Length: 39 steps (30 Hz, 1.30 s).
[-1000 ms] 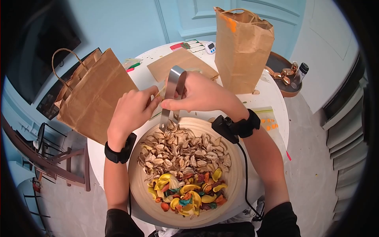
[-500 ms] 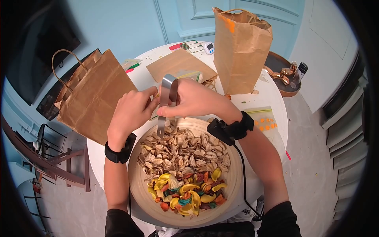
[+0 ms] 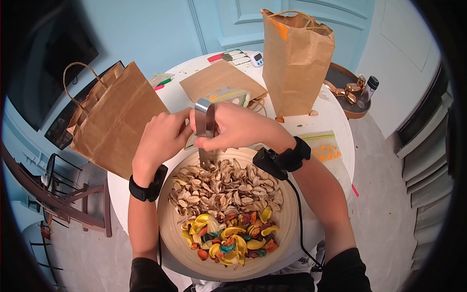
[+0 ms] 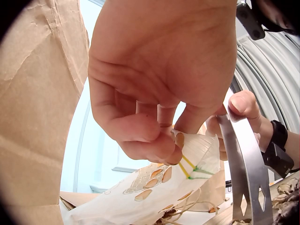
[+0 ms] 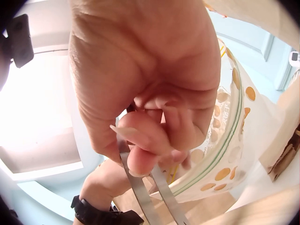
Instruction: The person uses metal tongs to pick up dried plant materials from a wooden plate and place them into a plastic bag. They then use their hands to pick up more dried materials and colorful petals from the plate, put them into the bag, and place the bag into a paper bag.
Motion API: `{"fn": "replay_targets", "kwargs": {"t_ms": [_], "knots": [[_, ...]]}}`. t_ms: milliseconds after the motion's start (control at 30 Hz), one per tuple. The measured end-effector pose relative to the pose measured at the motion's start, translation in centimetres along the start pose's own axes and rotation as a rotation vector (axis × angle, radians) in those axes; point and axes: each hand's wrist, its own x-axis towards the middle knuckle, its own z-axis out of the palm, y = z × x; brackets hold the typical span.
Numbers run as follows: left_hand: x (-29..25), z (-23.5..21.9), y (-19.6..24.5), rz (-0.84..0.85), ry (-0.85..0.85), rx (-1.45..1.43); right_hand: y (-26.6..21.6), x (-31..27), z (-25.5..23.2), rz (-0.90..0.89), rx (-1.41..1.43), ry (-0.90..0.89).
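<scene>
Metal tongs (image 3: 204, 117) hang from the right hand (image 3: 238, 125), whose fingers curl round them beside the left hand (image 3: 163, 136). In the left wrist view the left hand (image 4: 164, 61) pinches the top of a zip bag (image 4: 150, 187) with orange dots, its yellow and green seal near the fingertips. The tongs (image 4: 243, 159) point down at the bowl's edge. In the right wrist view the bag (image 5: 225, 173) spreads beside the right hand (image 5: 150, 61); whether that hand also touches it is unclear. Below, a round bowl (image 3: 170, 243) holds beige dried pieces (image 3: 228, 185) and colourful ones (image 3: 233, 238).
Brown paper bags stand left (image 3: 121, 117) and back right (image 3: 296, 68). A flat brown paper bag (image 3: 219, 80), another zip bag (image 3: 326, 151) with orange pieces and a small timer (image 3: 257, 59) lie on the white table (image 3: 343, 131). A side tray (image 3: 357, 109) holds a bottle (image 3: 368, 92).
The right hand and tongs have moved down and slightly left, closer to the left hand. The left hand has hardly moved. More of the zip bag behind the hands shows.
</scene>
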Motion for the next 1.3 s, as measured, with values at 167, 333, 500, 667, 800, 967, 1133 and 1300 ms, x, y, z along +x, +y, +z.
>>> {"fn": "replay_targets", "kwargs": {"t_ms": [167,333,500,667,800,967,1133,1300], "knots": [[0.0,-0.1,0.0,-0.006,-0.001,0.02,0.2,-0.2,-0.1,0.007,0.165,0.01],[0.0,-0.2,0.3,0.002,0.01,0.057,-2.7,-1.3,-1.6,0.132,0.189,0.036],[-0.1,0.2,-0.3,0.034,0.032,0.067,-5.5,-2.9,-4.6,0.106,0.148,0.178],[-0.1,0.0,-0.2,0.015,0.035,0.077,-5.0,-3.8,-6.2,0.055,0.171,0.328],[-0.1,-0.2,0.4,-0.017,0.034,0.067,-1.3,-2.0,-5.5,-0.087,-0.279,0.481],[-0.1,0.1,0.0,0.001,0.115,0.077,-4.1,-2.2,-4.0,-0.104,-0.032,0.481],[0.1,-0.1,0.5,-0.023,0.189,0.04,-2.9,-2.3,-3.5,0.015,-0.122,0.165],[0.1,-0.1,0.5,-0.024,0.208,0.018,-1.3,-1.4,-2.6,0.14,-0.038,0.031]]}}
